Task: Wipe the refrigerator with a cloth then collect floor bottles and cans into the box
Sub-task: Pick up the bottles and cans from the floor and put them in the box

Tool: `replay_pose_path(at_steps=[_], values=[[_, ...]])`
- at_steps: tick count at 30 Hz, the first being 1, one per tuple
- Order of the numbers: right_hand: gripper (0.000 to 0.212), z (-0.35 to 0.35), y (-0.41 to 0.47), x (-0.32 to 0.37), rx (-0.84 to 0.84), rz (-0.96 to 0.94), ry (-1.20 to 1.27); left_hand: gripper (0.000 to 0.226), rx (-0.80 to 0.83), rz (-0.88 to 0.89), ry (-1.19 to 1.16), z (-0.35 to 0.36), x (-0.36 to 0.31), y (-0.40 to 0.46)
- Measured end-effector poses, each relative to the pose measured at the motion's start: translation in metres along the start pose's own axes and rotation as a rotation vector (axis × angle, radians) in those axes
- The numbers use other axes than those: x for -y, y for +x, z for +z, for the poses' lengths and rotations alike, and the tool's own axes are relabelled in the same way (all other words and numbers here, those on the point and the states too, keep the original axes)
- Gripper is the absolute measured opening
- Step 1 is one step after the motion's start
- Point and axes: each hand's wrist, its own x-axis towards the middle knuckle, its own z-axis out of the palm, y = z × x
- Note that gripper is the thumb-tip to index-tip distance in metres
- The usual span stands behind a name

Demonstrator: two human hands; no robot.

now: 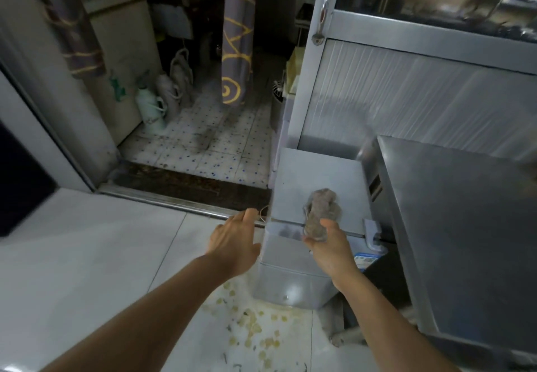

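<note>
A small grey refrigerator [313,174] stands low in the middle of the head view, its top facing me. My right hand [331,249] grips a crumpled grey-brown cloth [321,211] and holds it against the top's front edge. My left hand [232,238] is open, fingers straight, hovering by the refrigerator's left side above the floor. No bottles, cans or box can be made out near my hands.
A steel cabinet [465,226] stands right of the refrigerator, a tall glass-door cupboard [406,95] behind it. A doorway with a metal threshold [174,200] leads to a dotted-tile floor with a pale thermos [149,110], bags and a hanging curtain [236,37]. Yellowish stains [252,322] mark the white floor.
</note>
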Motion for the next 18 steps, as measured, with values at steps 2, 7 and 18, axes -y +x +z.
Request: replay_pose_path(at_steps=[2,7,18], values=[[0.052,0.004,-0.01,0.013,-0.003,-0.019,-0.005,0.05,-0.005,-0.002,0.015,-0.012,0.006,-0.007],[0.06,0.031,-0.024,0.038,-0.012,0.0,0.011,0.064,0.048,-0.022,0.014,-0.042,0.034,-0.015],[0.06,0.153,-0.039,0.118,-0.145,0.191,0.046,0.061,0.261,0.044,0.015,-0.091,0.169,0.016]])
